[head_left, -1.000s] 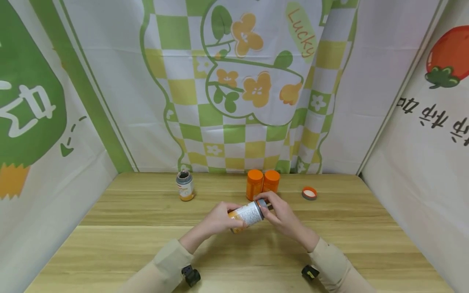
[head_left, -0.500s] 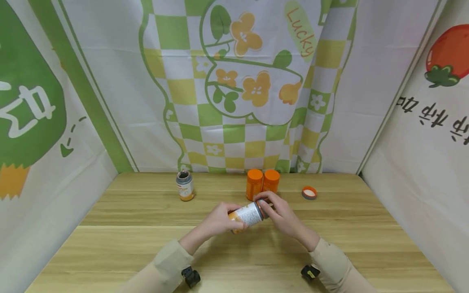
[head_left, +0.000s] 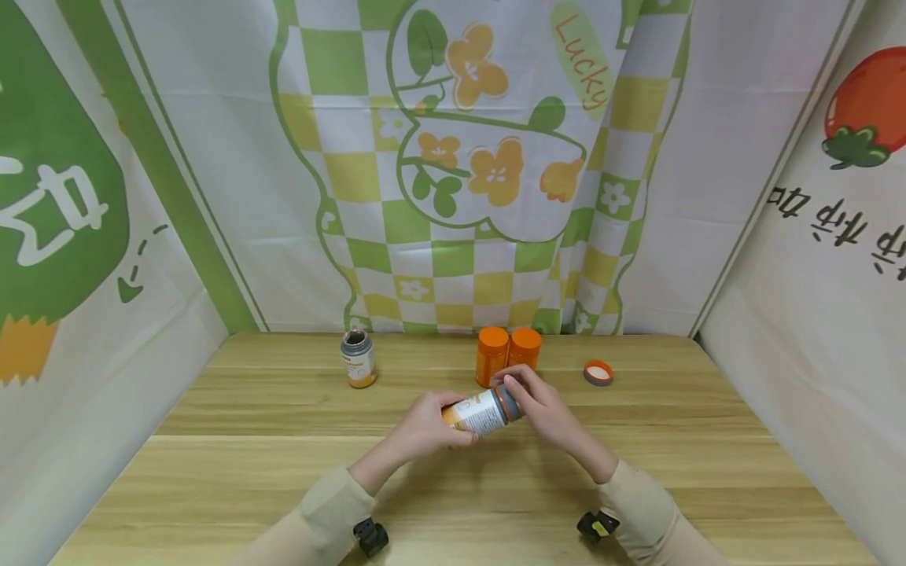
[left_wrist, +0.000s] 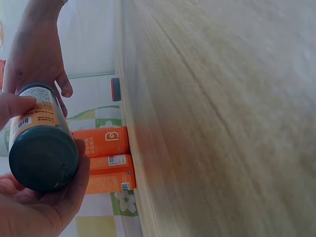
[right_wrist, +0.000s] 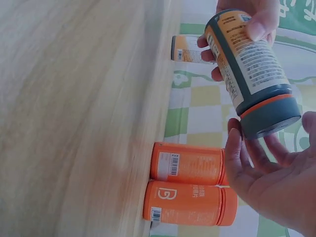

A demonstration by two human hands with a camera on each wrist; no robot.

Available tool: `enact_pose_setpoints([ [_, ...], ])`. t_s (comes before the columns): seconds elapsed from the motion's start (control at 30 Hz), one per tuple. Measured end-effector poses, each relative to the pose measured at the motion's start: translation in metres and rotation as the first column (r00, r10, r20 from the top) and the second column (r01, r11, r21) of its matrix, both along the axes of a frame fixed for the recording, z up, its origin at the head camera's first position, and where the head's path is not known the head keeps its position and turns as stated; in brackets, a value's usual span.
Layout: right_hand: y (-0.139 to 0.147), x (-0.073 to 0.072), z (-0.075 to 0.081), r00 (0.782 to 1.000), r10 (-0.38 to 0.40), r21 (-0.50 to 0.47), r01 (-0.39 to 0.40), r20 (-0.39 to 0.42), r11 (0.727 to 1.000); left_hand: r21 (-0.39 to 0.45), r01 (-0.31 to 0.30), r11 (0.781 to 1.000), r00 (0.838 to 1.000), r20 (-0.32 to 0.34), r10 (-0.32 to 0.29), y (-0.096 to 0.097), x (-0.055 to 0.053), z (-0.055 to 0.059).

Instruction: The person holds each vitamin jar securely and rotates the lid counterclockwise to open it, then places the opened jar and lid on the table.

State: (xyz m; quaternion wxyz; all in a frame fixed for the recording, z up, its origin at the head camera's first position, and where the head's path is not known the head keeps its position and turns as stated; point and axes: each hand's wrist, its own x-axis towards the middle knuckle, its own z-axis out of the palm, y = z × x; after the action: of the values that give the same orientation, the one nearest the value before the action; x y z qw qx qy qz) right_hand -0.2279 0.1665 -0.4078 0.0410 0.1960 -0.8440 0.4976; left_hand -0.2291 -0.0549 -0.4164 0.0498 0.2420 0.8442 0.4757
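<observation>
A supplement bottle (head_left: 476, 413) with a white and orange label lies tilted in my left hand (head_left: 430, 424). My left fingers and thumb wrap its lower body, and the dark base (left_wrist: 44, 158) faces the left wrist camera. Its dark grey cap (right_wrist: 270, 116), with an orange ring, sits on the bottle's end. At this cap is my right hand (head_left: 541, 405), fingers loosely bent beside and under it; the right wrist view shows the thumb apart from the cap.
An uncapped bottle (head_left: 359, 365) stands at the back left. Two orange bottles (head_left: 491, 358) stand side by side behind the hands. A loose cap (head_left: 598, 373) lies inside up on the wooden table (head_left: 283, 456), to the right. Printed cloth (head_left: 453, 267) hangs behind.
The right fingers, earlier around the cap, have loosened and shifted slightly up, leaving more of it visible. The left hand keeps its hold, with the bottle turned a little. Other bottles have not moved.
</observation>
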Motion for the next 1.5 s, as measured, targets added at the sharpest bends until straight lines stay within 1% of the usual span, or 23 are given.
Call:
enact_pose_setpoints([
  [0.1, -0.0005, 0.0003, 0.0006, 0.998, -0.024, 0.013, 0.023, 0.053, 1.000, -0.006, -0.013, 1.000, 1.000, -0.026, 0.013, 0.0004, -0.0003, -0.0008],
  [0.2, -0.0017, 0.0019, 0.0022, 0.990, -0.049, -0.001, 0.049, 0.132, 0.999, -0.012, -0.020, 1.000, 0.999, -0.050, 0.020, 0.0009, -0.0006, -0.0017],
  [0.3, -0.0037, 0.0033, 0.0041, 0.972, -0.063, -0.052, 0.077, 0.225, 0.996, -0.017, -0.031, 0.999, 0.997, -0.075, 0.030, 0.0011, -0.0006, -0.0019],
  [0.37, -0.0047, 0.0038, 0.0054, 0.960, -0.074, -0.071, 0.096, 0.272, 0.993, -0.018, -0.037, 0.999, 0.995, -0.089, 0.036, 0.0010, -0.0007, -0.0021],
  [0.5, -0.0056, 0.0042, 0.0067, 0.944, -0.080, -0.069, 0.107, 0.321, 0.992, -0.024, -0.048, 0.999, 0.992, -0.117, 0.045, 0.0008, -0.0011, -0.0026],
  [0.67, -0.0049, 0.0040, 0.0051, 0.940, -0.064, -0.050, 0.086, 0.336, 0.995, -0.043, -0.053, 0.998, 0.989, -0.143, 0.046, 0.0008, -0.0017, -0.0033],
  [0.83, -0.0023, 0.0052, 0.0052, 0.943, 0.004, -0.069, 0.020, 0.333, 0.997, -0.042, -0.048, 0.998, 0.988, -0.152, 0.041, 0.0002, -0.0011, -0.0032],
  [1.03, 0.0008, 0.0066, 0.0055, 0.937, 0.078, -0.114, -0.042, 0.342, 0.993, -0.036, -0.052, 0.998, 0.989, -0.138, 0.046, -0.0003, 0.0010, -0.0018],
  [1.13, 0.0014, 0.0067, 0.0058, 0.938, 0.089, -0.113, -0.054, 0.336, 0.992, -0.032, -0.053, 0.998, 0.990, -0.134, 0.049, -0.0003, 0.0015, -0.0018],
  [1.33, 0.0020, 0.0072, 0.0049, 0.943, 0.080, -0.116, -0.045, 0.322, 0.992, -0.023, -0.054, 0.998, 0.989, -0.141, 0.050, -0.0009, 0.0020, -0.0019],
  [1.5, 0.0019, 0.0090, 0.0055, 0.947, 0.086, -0.128, -0.047, 0.310, 0.991, -0.018, -0.055, 0.998, 0.991, -0.126, 0.053, -0.0019, 0.0027, -0.0013],
])
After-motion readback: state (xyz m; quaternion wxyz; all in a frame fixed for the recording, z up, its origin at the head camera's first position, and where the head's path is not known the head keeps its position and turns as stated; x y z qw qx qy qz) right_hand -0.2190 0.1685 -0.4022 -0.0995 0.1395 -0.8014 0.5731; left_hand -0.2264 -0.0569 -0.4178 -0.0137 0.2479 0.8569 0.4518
